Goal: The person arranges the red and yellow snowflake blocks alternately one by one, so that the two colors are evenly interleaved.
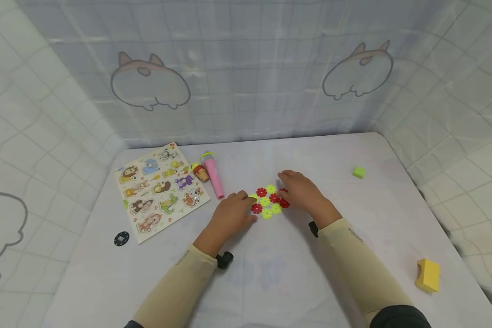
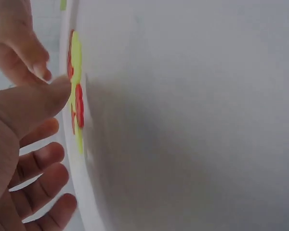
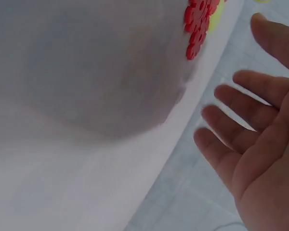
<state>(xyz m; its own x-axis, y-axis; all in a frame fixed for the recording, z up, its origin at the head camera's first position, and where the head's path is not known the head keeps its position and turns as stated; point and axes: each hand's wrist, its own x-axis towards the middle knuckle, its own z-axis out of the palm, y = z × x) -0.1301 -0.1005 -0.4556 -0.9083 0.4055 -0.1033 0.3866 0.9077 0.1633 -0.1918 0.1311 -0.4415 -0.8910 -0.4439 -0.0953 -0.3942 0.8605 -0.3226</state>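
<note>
A cluster of flat, flower-shaped plastic discs, such as a yellow-green disc and a red disc, lies close together mid-table. My left hand is at the cluster's left side, thumb and fingers spread apart and loosely bent. In the left wrist view its thumb overlaps the edge of the discs. On the far right side, my right hand reaches over and partly hides some red discs. The right wrist view shows its fingers relaxed and apart, beside the red discs, with nothing gripped.
Left of the hands lie a puzzle board with animal pictures, a pink toy microphone, a small figure and a black chip. To the right are a green block and a yellow block. Tile-patterned curtains surround the table.
</note>
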